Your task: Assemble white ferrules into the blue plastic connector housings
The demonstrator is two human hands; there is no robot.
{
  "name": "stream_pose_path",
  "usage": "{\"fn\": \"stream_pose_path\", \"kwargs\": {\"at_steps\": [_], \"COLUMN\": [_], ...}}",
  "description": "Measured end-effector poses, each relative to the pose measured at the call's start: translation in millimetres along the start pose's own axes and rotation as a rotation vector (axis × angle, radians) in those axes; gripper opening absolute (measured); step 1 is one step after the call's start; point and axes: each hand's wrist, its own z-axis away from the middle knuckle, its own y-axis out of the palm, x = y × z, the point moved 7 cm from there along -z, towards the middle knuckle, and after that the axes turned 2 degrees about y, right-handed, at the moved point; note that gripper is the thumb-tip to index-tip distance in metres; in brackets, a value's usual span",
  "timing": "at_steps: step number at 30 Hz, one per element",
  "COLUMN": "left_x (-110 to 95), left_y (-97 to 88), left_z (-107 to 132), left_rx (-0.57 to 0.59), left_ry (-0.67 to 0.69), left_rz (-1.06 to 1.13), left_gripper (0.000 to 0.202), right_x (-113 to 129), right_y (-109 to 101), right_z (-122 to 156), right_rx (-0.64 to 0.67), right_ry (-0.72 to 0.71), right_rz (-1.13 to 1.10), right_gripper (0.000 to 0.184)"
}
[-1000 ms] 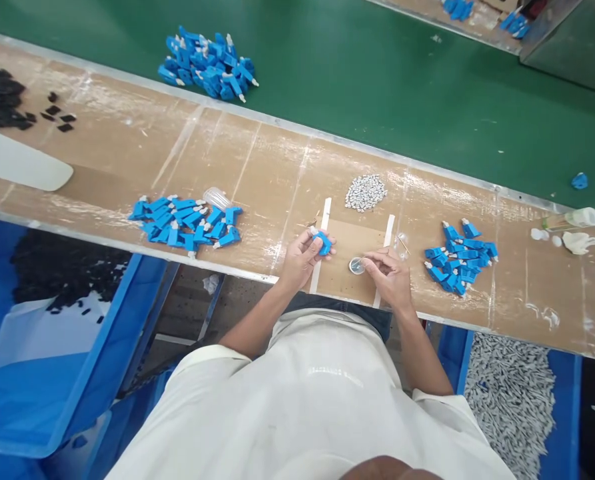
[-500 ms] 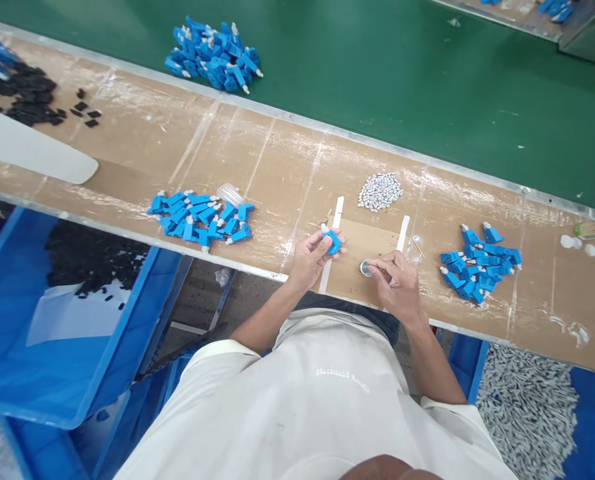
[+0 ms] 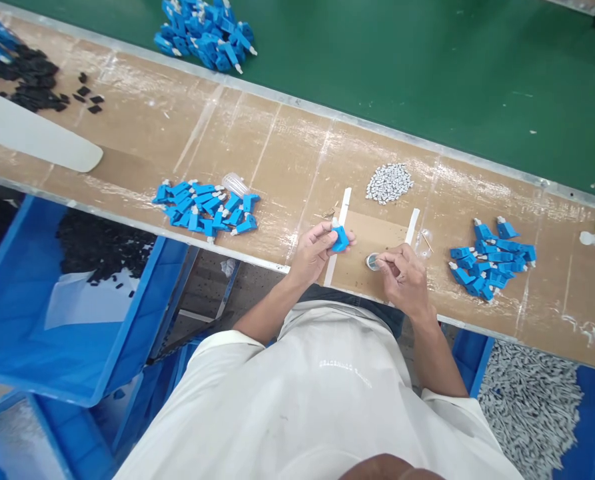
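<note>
My left hand (image 3: 316, 251) is closed around a small blue connector (image 3: 339, 237) with a white tip, held just above the wooden bench (image 3: 277, 167). My right hand (image 3: 402, 275) is pinched on a thin tool I cannot make out, its fingertips at a small round metal dish (image 3: 372, 261). Both hands lie over a brown pad (image 3: 372, 240) framed by two white strips. A heap of small grey parts (image 3: 389, 183) sits just beyond the pad.
Piles of blue connectors lie to the left (image 3: 207, 208) and right (image 3: 492, 260) on the bench, and another (image 3: 204, 33) on the green belt (image 3: 427, 73). Black parts (image 3: 32, 87) sit far left. Blue bins (image 3: 77, 313) stand below; one at right holds grey parts (image 3: 527, 407).
The view has drifted, so everything sits slightly further right and higher in the frame. Both hands keep the same grips at the pad and the dish.
</note>
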Motion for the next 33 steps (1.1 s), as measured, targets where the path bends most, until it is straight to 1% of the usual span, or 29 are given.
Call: {"fn": "stream_pose_path", "kwargs": {"at_steps": [5, 9, 11, 13, 15, 18, 21, 23, 26, 28, 33], "left_x": [-6, -2, 4, 12, 19, 25, 26, 26, 26, 27, 27], "left_y": [7.4, 22.2, 30.5, 38.2, 44.8, 51.9, 55.4, 56.0, 55.5, 54.8, 54.1], "left_z": [5, 6, 8, 10, 14, 19, 23, 24, 26, 26, 27], "left_rx": [0.016, 0.073, 0.112, 0.155, 0.2, 0.249, 0.265, 0.264, 0.262, 0.264, 0.274], "left_ry": [0.004, -0.062, -0.127, -0.198, -0.269, -0.343, -0.38, -0.396, -0.41, -0.417, -0.411], "left_rz": [0.032, 0.027, 0.015, 0.015, 0.021, 0.031, 0.042, 0.044, 0.045, 0.045, 0.042], "left_gripper": [0.043, 0.039, 0.039, 0.04, 0.044, 0.047, 0.048, 0.048, 0.049, 0.049, 0.05], "right_x": [-5, -21, -26, -26, -19, 2, 24, 35, 43, 45, 42], "right_y": [-24, -30, -31, -32, -36, -45, -52, -52, -50, -50, -46], "right_z": [0, 1, 2, 2, 1, 2, 3, 4, 4, 4, 5], "right_rx": [-0.122, -0.213, -0.261, -0.303, -0.332, -0.399, -0.449, -0.44, -0.415, -0.408, -0.383], "right_ry": [0.121, 0.289, 0.318, 0.307, 0.276, 0.186, 0.088, 0.038, -0.016, -0.032, -0.013], "right_rz": [-0.087, -0.323, -0.469, -0.577, -0.625, -0.588, -0.505, -0.454, -0.405, -0.395, -0.361], "right_gripper": [0.025, 0.032, 0.031, 0.028, 0.023, 0.017, 0.013, 0.01, 0.008, 0.008, 0.012]}}
